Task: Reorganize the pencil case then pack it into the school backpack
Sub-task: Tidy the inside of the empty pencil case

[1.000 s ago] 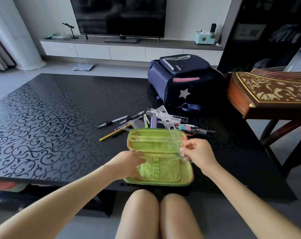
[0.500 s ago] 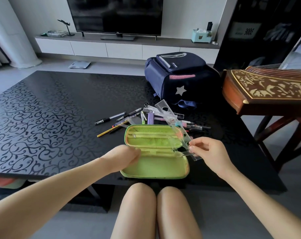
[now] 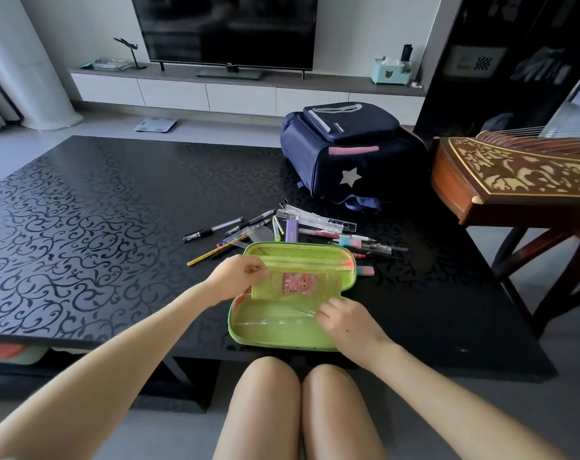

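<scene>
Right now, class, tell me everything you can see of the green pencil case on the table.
The pencil case is lime green, fabric-looking, and lies open at the near edge of the black table. Its far half has a mesh pocket with a zip. The left hand holds up an inner flap bearing a small pink picture. The right hand presses a clear ruler into the near half. Pens lie just behind it.

Past my left hand (image 3: 238, 277) the black table (image 3: 99, 227) with its glossy scroll pattern spreads wide. Beyond my hands, a dark television (image 3: 225, 28) stands on a low white cabinet (image 3: 215, 94) against a pale wall. Far to my right hand's (image 3: 348, 322) side sits a carved wooden zither (image 3: 521, 174) before dark shelving (image 3: 514, 61). Grey floor, soft daylight.
</scene>
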A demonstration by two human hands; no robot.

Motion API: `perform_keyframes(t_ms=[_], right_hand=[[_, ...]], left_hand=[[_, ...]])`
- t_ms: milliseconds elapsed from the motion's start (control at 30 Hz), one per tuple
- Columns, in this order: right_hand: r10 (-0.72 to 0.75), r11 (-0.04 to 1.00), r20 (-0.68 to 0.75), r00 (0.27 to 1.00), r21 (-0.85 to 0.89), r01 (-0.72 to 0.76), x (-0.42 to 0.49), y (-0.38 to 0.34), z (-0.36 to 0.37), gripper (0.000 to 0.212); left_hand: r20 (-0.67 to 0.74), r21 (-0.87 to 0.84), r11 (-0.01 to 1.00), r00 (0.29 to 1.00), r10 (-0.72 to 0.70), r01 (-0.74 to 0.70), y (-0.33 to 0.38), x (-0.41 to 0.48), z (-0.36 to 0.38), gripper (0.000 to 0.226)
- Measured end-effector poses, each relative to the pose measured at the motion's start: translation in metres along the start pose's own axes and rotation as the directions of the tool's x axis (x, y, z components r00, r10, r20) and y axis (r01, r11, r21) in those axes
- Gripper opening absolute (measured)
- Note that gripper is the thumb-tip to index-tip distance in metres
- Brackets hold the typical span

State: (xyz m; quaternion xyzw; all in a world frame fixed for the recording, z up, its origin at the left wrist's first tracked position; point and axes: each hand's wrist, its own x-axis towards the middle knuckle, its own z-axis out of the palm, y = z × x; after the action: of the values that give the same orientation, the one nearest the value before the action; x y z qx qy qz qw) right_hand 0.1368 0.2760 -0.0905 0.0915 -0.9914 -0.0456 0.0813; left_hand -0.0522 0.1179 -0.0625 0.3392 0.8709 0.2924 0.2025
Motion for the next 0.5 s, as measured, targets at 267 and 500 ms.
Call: perform_keyframes(t_ms=[267, 500], right_hand=[[0.137, 0.806, 0.327, 0.935, 0.512, -0.297, -0.009, 0.017, 0.004, 0.041], [0.156, 0.773, 0.164, 0.974, 0.593, -0.224, 0.003, 0.020, -0.014, 0.025]], left_hand=[[0.054, -0.076, 0.997, 0.999, 0.008, -0.004, -0.009, -0.001, -0.002, 0.019], [0.119, -0.140, 0.990, 0.993, 0.024, -0.008, -0.010, 0.003, -0.007, 0.011]])
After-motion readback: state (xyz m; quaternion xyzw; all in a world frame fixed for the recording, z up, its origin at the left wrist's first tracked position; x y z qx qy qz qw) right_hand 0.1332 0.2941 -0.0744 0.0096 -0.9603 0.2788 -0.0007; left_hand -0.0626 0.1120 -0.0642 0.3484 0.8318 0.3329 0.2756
